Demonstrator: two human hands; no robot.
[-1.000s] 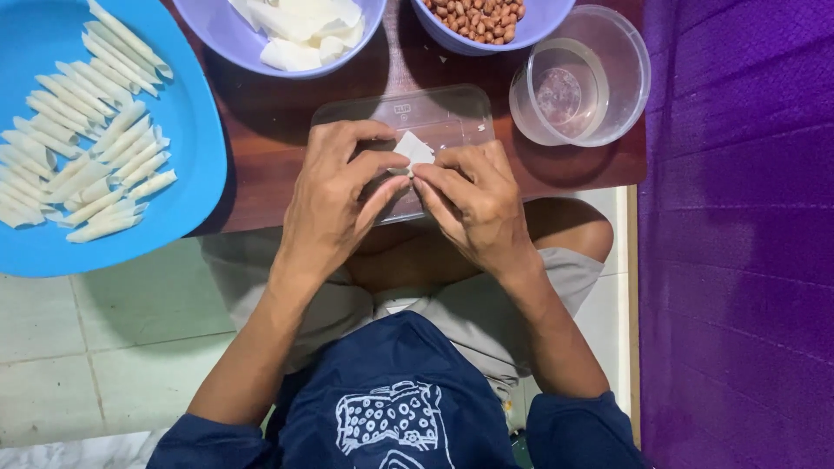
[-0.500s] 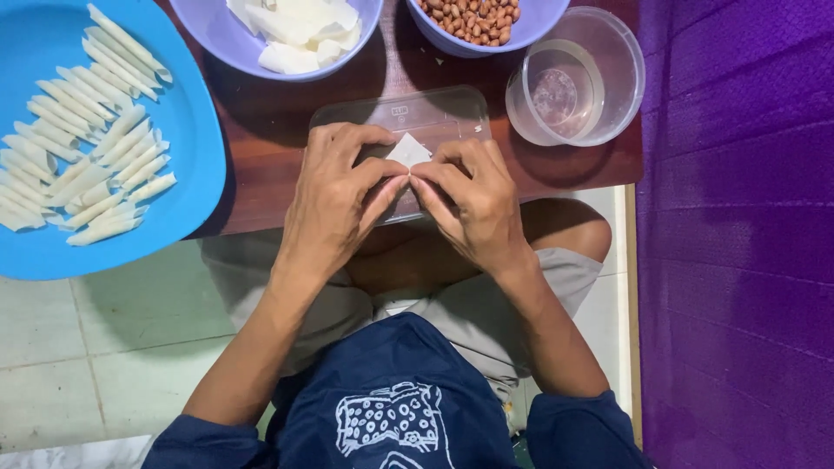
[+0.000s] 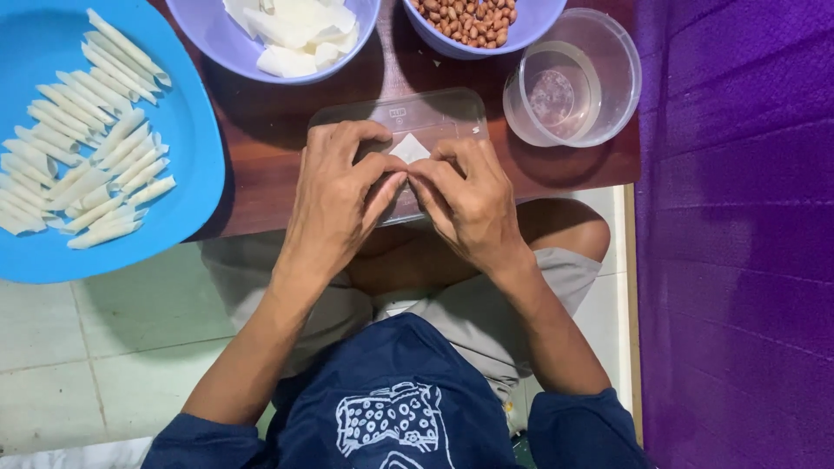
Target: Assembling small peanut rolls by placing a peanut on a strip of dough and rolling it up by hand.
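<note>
white wrapper piece (image 3: 409, 148) sits mid-frame on a clear plastic lid (image 3: 434, 117), only a small triangle showing, its tip pointing to 12 o'clock; rest is hidden under the fingers so long axis can't be told. left hand (image 3: 334, 195) and right hand (image 3: 469, 204) meet over it, thumbs and forefingers pinched onto the wrapper's lower edge, other fingers curled loosely. lid lies flat on a dark wooden table (image 3: 269, 148), long side running 9 to 3.

at 12 o'clock a lilac bowl (image 3: 208, 35) w/ white wrapper sheets (image 3: 291, 30) piled in. at 1 o'clock a second lilac bowl (image 3: 530, 30) w/ brown peanuts (image 3: 465, 17). at 2 o'clock a clear round tub (image 3: 608, 78) w/ a smaller clear cup (image 3: 552, 95) standing inside; the cup's contents can't be made out. at 9–10 o'clock a blue tray (image 3: 187, 130) holding many thin white rolled sticks (image 3: 78, 148), mostly slanted, lying side by side. purple cloth (image 3: 738, 243) down the 3 o'clock side.
</note>
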